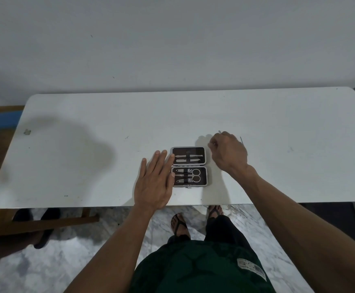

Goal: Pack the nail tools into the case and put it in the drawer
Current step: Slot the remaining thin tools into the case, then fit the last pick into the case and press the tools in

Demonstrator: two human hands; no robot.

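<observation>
A small grey case [189,166] lies open on the white table [87,144], its two dark halves facing up. The far half holds two slim metal tools [190,158]. The near half holds scissors [196,175] and two clippers [181,176]. My left hand [154,182] lies flat on the table with fingers spread, fingertips touching the case's left edge. My right hand [228,152] hovers just right of the case, fingers closed on a thin metal tool [219,132] whose tip pokes out above the knuckles. Another thin metal tool [241,141] lies on the table beside that hand.
A wall runs right behind the table's far edge. A wooden piece of furniture [45,223] stands at the lower left with dark sandals beside it. My feet in sandals [180,226] stand on the marble floor below the table's near edge. No drawer shows.
</observation>
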